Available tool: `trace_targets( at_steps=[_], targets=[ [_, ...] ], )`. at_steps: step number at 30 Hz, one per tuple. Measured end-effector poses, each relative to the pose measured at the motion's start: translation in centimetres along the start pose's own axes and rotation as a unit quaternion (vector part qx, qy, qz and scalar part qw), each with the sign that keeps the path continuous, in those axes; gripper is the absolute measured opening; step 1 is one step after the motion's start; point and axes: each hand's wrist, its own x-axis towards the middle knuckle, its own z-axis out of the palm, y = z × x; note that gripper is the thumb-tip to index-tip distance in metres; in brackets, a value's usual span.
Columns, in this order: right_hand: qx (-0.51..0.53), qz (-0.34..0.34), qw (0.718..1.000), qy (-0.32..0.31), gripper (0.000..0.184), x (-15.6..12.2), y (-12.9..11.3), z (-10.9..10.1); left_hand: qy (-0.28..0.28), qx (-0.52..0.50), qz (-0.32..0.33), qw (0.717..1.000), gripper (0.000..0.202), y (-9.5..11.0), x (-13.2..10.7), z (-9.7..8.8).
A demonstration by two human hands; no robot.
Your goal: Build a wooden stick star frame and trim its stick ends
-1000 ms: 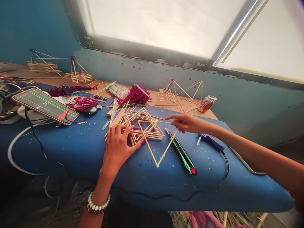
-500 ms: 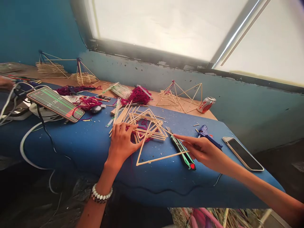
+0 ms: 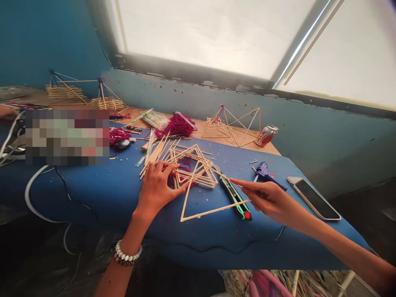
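Observation:
My left hand (image 3: 159,183) curls at the left side of a stack of thin wooden stick frames (image 3: 206,180), its thumb against one side of a larger stick triangle (image 3: 213,212). The triangle lies tilted over the stack, with one corner toward me. My right hand (image 3: 267,199) pinches its right end between thumb and fingers; the fingertip contact is partly hidden. Below that hand a green and black utility knife (image 3: 233,194) lies on the blue table. Magenta yarn (image 3: 185,165) shows inside the stack. Loose sticks (image 3: 157,152) fan out behind my left hand.
A blue glue gun (image 3: 267,175) and a phone (image 3: 314,198) lie at the right. Toward the wall are a drink can (image 3: 266,135), a pyramid stick structure (image 3: 216,126) and a yarn bundle (image 3: 179,125). A blurred block covers the left side; another person's hand (image 3: 8,111) shows there.
The stick triangle has shifted slightly right and toward me, with my right hand still at its end. My left thumb has moved slightly right along with it. The view has shifted a little.

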Motion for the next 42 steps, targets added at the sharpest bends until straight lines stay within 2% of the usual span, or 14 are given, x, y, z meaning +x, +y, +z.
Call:
trace_targets(
  at_steps=[3, 6, 8, 11, 13, 17, 20, 22, 24, 26, 30, 34, 37, 42],
  targets=[
    [0.024, 0.015, 1.000, 0.008, 0.062, -0.6, 0.8, -0.8, 0.006, 0.019, -0.009, 1.000, 0.057, -0.5, 0.0, -0.1],
    [0.050, 0.038, 0.994, 0.085, 0.061, -1.9, 2.3, -2.8, 0.013, 0.036, -0.021, 0.999, 0.056, -1.0, 0.1, -0.1],
    [0.074, 0.047, 0.988, 0.130, 0.058, -3.0, 3.2, -4.2, 0.002, 0.035, -0.007, 0.999, 0.058, -1.1, 0.0, -0.1],
    [0.122, 0.043, 0.982, 0.140, 0.055, -3.9, 3.7, -5.2, -0.005, 0.032, 0.008, 0.999, 0.057, -1.1, 0.0, 0.0],
    [0.147, 0.030, 0.979, 0.137, 0.057, -4.1, 3.7, -4.9, 0.000, 0.027, 0.010, 1.000, 0.056, -1.2, 0.0, 0.1],
    [0.169, -0.003, 0.975, 0.147, 0.054, -4.0, 3.5, -2.8, 0.014, -0.009, 0.024, 1.000, 0.053, -0.9, 0.1, -0.4],
    [0.161, -0.027, 0.976, 0.145, 0.046, -4.2, 3.2, -1.3, 0.046, -0.138, 0.006, 0.989, 0.034, 0.9, -0.2, -1.8],
    [0.142, -0.050, 0.979, 0.137, 0.044, -4.5, 2.7, -0.5, 0.032, -0.212, -0.006, 0.977, 0.037, 3.1, -0.5, -2.8],
    [0.122, -0.071, 0.981, 0.130, 0.042, -4.8, 2.1, 0.0, -0.032, -0.366, -0.071, 0.927, 0.037, 5.5, -0.9, -3.7],
    [0.112, -0.088, 0.981, 0.129, 0.040, -5.0, 1.5, 0.4, -0.080, -0.460, -0.121, 0.876, 0.039, 7.4, -1.0, -4.1],
    [0.120, -0.104, 0.981, 0.108, 0.039, -4.8, 0.8, 0.9, -0.073, -0.565, -0.179, 0.802, 0.041, 9.0, -0.8, -4.1],
    [0.160, -0.072, 0.982, 0.062, 0.040, -4.3, 1.0, 1.5, -0.060, -0.603, -0.232, 0.761, 0.048, 8.9, -0.7, -3.7],
    [0.192, -0.037, 0.980, 0.028, 0.040, -3.6, 1.2, 1.7, -0.061, -0.628, -0.221, 0.743, 0.052, 8.8, -0.3, -3.2],
    [0.241, -0.040, 0.969, -0.043, 0.045, -2.4, 1.1, 1.6, -0.058, -0.680, -0.203, 0.702, 0.043, 8.8, 0.8, -2.5]
  ],
)
